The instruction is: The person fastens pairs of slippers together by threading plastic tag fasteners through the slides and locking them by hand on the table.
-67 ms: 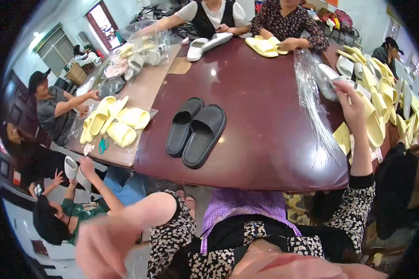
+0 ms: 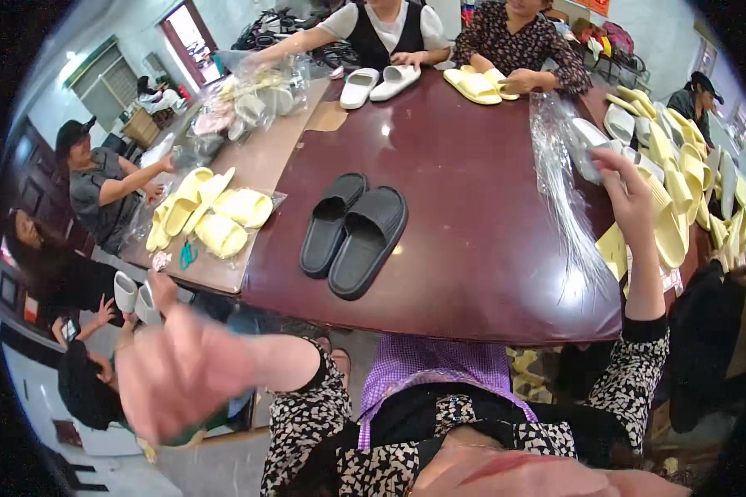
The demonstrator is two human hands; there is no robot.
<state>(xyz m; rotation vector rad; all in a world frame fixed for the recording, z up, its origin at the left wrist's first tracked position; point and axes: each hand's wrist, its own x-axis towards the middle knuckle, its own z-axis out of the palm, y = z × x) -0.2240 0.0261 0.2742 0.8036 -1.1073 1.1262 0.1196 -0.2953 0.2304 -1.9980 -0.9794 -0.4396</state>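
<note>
Two black slippers [image 2: 368,242] lie side by side on the shiny dark red tabletop [image 2: 464,207], closer to its left edge than its right. The left hand [image 2: 192,373] is a blur out past the near left corner, so I cannot tell its shape. The right hand [image 2: 628,189] is up by the right edge with bent fingers, near clear plastic bags [image 2: 558,178] and a big slipper pile [image 2: 678,186]. I cannot tell if it pinches anything.

left fingers [image 2: 145,398] blurred, two co-workers' heads [image 2: 525,7] cropped above
</note>
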